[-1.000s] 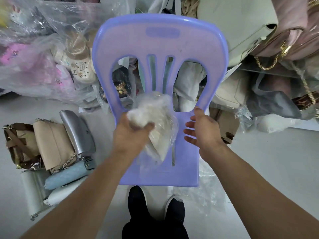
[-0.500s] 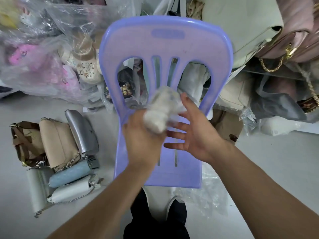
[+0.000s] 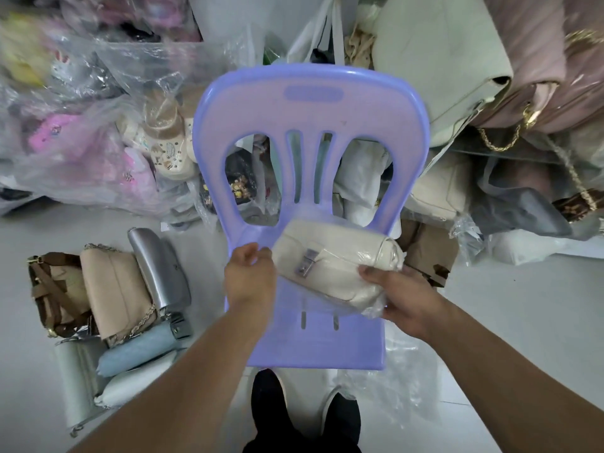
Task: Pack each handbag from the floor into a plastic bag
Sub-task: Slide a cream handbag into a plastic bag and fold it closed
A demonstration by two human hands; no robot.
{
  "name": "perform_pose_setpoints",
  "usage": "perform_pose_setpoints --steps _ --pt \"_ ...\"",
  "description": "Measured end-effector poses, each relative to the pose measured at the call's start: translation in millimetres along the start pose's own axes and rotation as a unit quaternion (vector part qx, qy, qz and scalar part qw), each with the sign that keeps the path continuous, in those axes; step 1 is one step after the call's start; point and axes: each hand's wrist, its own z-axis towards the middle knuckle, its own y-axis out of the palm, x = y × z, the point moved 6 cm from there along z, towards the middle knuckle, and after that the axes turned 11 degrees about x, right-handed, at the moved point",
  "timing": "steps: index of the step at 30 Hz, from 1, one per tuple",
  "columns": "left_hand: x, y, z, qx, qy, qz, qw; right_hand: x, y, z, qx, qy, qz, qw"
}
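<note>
Wrapped handbag (image 3: 333, 266) above chair (image 3: 313, 338) seat; handbags (image 3: 114, 299) on floor left.

Just one view here, a wide-angle cam worn on the person's head, looking forward and steeply down. It sits close over the purple chair (image 3: 310, 103), whose seat and backrest fill the middle, with both forearms reaching in from the bottom edge. Straight below you can see the black shoes (image 3: 271, 400) on the floor (image 3: 510, 322). The edges bend a lot, so the piles up top look curved.
</note>
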Motion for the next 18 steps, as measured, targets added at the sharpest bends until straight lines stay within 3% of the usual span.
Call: perform_pose_setpoints --steps 9,13,18 --pt "108 -15 -21 -0.081 -0.013 -0.041 0.996 -94 -28 -65 -0.143 -0.052 0.032 0.988" --pt "164 -39 -78 -0.072 0.021 -0.099 0.992 -142 -44 -125 -0.147 -0.130 -0.003 0.981" --pt "234 -51 -135 -0.132 0.053 -0.162 0.977 -206 -81 -218 -0.122 -0.214 -0.026 0.969"
